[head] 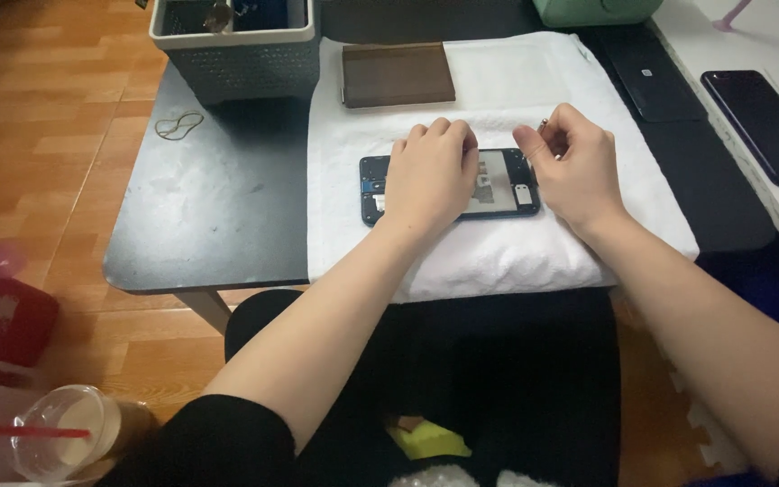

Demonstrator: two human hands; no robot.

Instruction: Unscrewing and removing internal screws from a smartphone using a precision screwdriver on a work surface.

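— White towel (498, 90) under everything; where's your left hand (430, 176)?

— Curled, palm down, on the opened phone (498, 185) lying flat mid-towel, pressing it, gripping nothing.

— And your right hand (570, 162)?

— Just right of the phone, fingers pinched round a thin metal tool (544, 125). Both your forearms reach in from below, wrists level.

— Containers?

— Grey basket (236, 45) beyond the towel's left corner on the black tabletop (209, 207); its contents are unclear. Brown case (397, 74) behind the phone.

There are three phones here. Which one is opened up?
The phone on the white towel, the opened phone under the left hand; its insides show. The two dark phones at right are closed.
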